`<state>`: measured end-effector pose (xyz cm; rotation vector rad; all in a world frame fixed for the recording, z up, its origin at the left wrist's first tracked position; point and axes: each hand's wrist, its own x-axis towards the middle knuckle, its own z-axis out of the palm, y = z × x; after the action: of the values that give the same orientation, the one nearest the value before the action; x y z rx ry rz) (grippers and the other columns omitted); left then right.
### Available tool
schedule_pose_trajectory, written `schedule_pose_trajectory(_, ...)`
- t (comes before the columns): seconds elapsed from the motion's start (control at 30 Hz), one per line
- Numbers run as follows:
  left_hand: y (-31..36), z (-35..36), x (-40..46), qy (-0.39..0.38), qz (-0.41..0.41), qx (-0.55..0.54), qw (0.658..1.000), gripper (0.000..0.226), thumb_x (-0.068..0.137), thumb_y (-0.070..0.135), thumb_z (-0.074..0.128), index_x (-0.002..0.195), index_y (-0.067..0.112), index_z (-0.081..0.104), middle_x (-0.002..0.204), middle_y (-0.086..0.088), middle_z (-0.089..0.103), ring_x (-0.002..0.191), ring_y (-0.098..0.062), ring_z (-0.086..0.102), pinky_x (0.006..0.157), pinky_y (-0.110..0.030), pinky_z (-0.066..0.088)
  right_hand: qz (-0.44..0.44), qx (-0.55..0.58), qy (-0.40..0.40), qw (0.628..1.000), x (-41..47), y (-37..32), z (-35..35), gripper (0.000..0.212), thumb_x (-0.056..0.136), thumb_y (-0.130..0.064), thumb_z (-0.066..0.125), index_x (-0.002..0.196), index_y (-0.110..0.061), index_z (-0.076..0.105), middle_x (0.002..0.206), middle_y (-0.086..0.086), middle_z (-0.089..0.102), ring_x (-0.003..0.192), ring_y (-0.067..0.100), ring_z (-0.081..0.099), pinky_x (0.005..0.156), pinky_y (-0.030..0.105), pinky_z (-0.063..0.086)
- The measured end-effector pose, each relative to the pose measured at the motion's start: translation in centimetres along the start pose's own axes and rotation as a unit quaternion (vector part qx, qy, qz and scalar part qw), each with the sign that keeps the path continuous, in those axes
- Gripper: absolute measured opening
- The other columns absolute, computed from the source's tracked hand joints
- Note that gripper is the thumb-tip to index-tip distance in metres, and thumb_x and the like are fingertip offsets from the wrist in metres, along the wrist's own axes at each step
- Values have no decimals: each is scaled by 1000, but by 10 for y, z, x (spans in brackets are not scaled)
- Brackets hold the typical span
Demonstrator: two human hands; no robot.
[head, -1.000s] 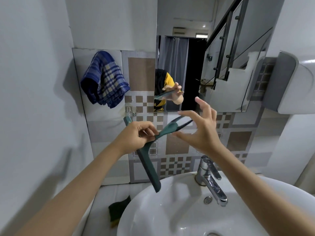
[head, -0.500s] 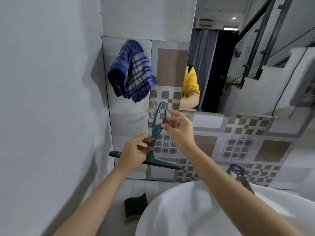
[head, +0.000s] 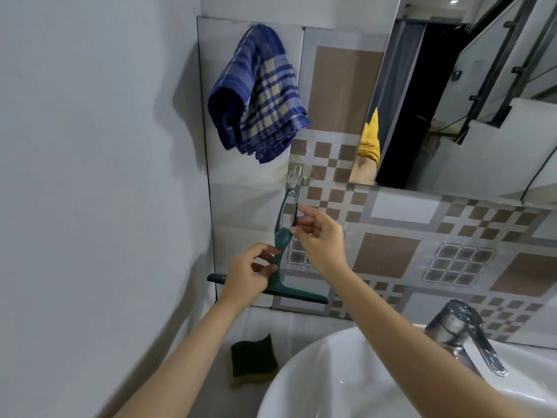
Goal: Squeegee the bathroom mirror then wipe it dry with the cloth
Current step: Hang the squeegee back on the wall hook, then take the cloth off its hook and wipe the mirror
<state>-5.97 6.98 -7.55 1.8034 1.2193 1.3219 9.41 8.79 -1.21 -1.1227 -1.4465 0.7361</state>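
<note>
The teal squeegee (head: 282, 236) hangs upright against the tiled wall, blade down, and its loop handle reaches up to a clear adhesive hook (head: 297, 175). My left hand (head: 248, 277) pinches the stem just above the blade. With its fingertips, my right hand (head: 321, 235) holds the loop handle from the right. A blue and yellow checked cloth (head: 259, 95) hangs on the wall above and to the left. The mirror (head: 458, 95) fills the upper right and reflects a yellow sleeve and a stair rail.
A white basin (head: 304, 375) with a chrome tap (head: 464, 330) sits at the lower right. A dark green sponge (head: 253, 360) lies on the ledge left of the basin. A plain white wall closes off the left side.
The squeegee went from held slanted over the basin to upright against the wall, its loop now up at the hook. Both hands moved left with it, and my view turned left.
</note>
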Motion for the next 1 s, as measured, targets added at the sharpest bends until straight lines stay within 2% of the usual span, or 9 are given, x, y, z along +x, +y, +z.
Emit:
schedule_pose_trajectory(0.17,-4,5,2,9,-2,0,1000,15,86,11,64,95,22,66,93,17,66,89,-3,61,80,-26,55,-17,-17,-1,1000,-1,4,-1,43,82,-2,70,123,-11,60,98,2,68,94,16,66,84,27,57)
schedule_pose_trajectory(0.33,9,-2,3,16,13,28,999,27,86,21,65,112,27,60,110,13,61,105,3,55,89,-16,46,-50,-19,30,998,2,-7,-7,36,85,-8,69,119,-15,62,106,2,67,95,17,62,77,15,54)
schedule_pose_trajectory(0.4,30,-13,11,43,51,34,997,29,86,23,65,115,22,60,112,8,62,106,-3,57,90,-16,47,-80,-18,45,996,6,-22,-8,32,86,-8,68,117,-14,64,103,4,67,93,18,62,76,18,54)
schedule_pose_trajectory(0.47,65,-28,20,111,135,39,984,24,87,24,63,110,16,62,105,4,65,99,-7,60,88,-21,50,-116,-8,64,991,13,-43,-8,27,87,-9,67,113,-13,65,98,1,66,88,13,62,76,24,56)
schedule_pose_trajectory(0.57,122,-51,34,277,256,44,925,14,87,16,60,99,10,63,98,2,64,90,-11,61,82,-21,49,-174,15,111,978,26,-85,-7,20,87,-11,66,105,-18,64,90,-4,64,84,10,61,74,30,57)
schedule_pose_trajectory(0.7,180,-83,57,385,255,-1,887,15,86,25,59,100,24,58,101,19,53,96,-7,53,83,-13,39,-209,10,123,970,52,-139,-3,18,88,-20,64,107,-21,62,100,4,63,92,13,60,84,34,55)
schedule_pose_trajectory(0.77,201,-97,71,363,190,-33,912,18,86,34,58,103,28,57,110,16,55,104,-2,52,86,-10,38,-192,-5,100,976,67,-159,0,24,90,-26,62,114,-24,58,107,4,61,100,14,58,90,35,53)
schedule_pose_trajectory(0.87,224,-114,94,269,109,-34,956,20,88,41,56,106,35,59,114,17,58,111,-2,52,93,-22,42,-159,-22,66,985,86,-179,5,37,93,-31,59,127,-28,48,111,4,61,99,16,60,84,34,55)
schedule_pose_trajectory(1.0,239,-121,118,155,63,-13,986,13,90,36,55,93,30,66,91,18,64,86,1,57,72,-15,43,-121,8,19,992,97,-191,11,35,93,-30,60,126,-31,48,94,6,70,84,14,65,72,29,55)
